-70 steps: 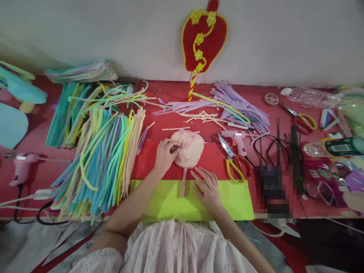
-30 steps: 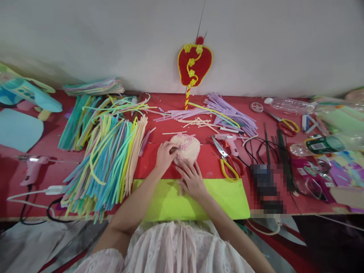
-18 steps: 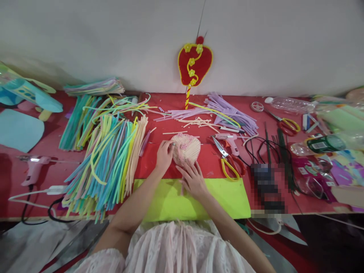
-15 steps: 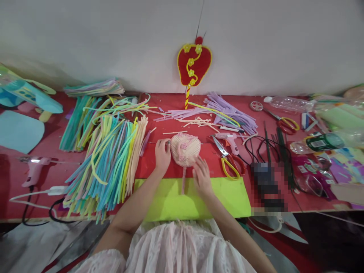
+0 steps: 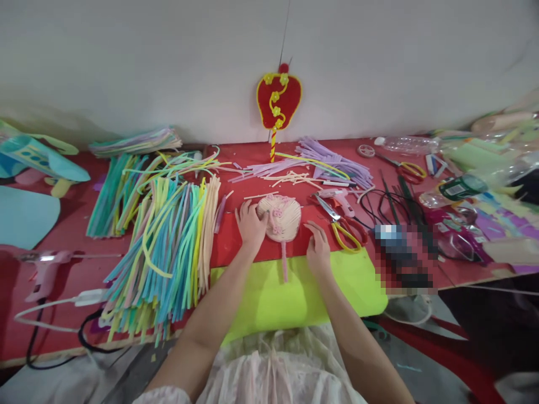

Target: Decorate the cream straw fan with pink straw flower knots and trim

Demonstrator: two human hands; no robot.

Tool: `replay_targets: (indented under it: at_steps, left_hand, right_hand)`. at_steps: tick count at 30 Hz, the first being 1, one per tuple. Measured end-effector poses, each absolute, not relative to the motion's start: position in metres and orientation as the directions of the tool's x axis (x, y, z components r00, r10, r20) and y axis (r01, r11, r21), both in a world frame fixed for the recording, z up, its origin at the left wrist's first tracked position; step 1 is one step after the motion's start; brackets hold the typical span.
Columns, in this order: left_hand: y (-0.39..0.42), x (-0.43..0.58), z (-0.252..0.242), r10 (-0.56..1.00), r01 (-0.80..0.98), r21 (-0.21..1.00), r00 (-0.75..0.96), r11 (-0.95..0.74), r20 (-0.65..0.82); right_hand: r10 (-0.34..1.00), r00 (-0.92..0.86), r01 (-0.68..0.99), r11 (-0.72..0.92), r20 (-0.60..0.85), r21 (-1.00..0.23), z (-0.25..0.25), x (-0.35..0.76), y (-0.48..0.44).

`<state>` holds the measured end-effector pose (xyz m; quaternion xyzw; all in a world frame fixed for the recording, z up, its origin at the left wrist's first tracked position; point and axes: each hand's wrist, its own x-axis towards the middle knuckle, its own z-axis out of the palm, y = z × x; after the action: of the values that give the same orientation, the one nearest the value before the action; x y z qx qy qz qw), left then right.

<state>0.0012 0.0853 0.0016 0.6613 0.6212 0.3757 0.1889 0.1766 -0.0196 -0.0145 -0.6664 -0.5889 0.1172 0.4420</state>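
A small cream fan [image 5: 283,220] woven of pipe cleaners, with pink flowers and a pink handle, lies on a red sheet [image 5: 229,247] on the table. My left hand [image 5: 250,224] rests at the fan's left edge, fingers laid flat and touching it. My right hand [image 5: 318,249] lies flat on the red sheet just right of the fan, fingers stretched out, holding nothing. The handle reaches down onto a lime green sheet [image 5: 295,292] in front of me.
A big heap of pastel pipe cleaners [image 5: 168,241] fills the left. Yellow-handled scissors [image 5: 343,230] and a pink glue gun [image 5: 337,196] lie right of the fan. Another glue gun [image 5: 42,266] sits far left. Purple pipe cleaners [image 5: 332,160], cables and bottles crowd the right. A red fan [image 5: 278,101] hangs on the wall.
My right hand has slid off the fan's lower edge to the right and now lies flat on the red sheet. My left hand stays at the fan's left edge. The camera shifted.
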Motion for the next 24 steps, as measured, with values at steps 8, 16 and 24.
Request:
replay_targets:
  at_steps: [8,16,24]
  left_hand:
    - [0.089,0.010,0.009,0.988,0.144,0.982,-0.075,-0.123,0.134]
    - [0.094,0.011,0.002,0.995,0.085,0.996,-0.099,-0.005,0.014]
    - [0.097,0.010,-0.003,0.996,0.086,0.996,-0.094,0.010,-0.002]
  right_hand:
    - [0.874,0.310,0.695,0.060,0.374,-0.716,-0.016,0.175,-0.018]
    - [0.861,0.330,0.698,0.054,0.386,-0.714,-0.018,0.177,-0.017]
    - [0.867,0.333,0.676,0.055,0.371,-0.735,-0.012,0.174,-0.017]
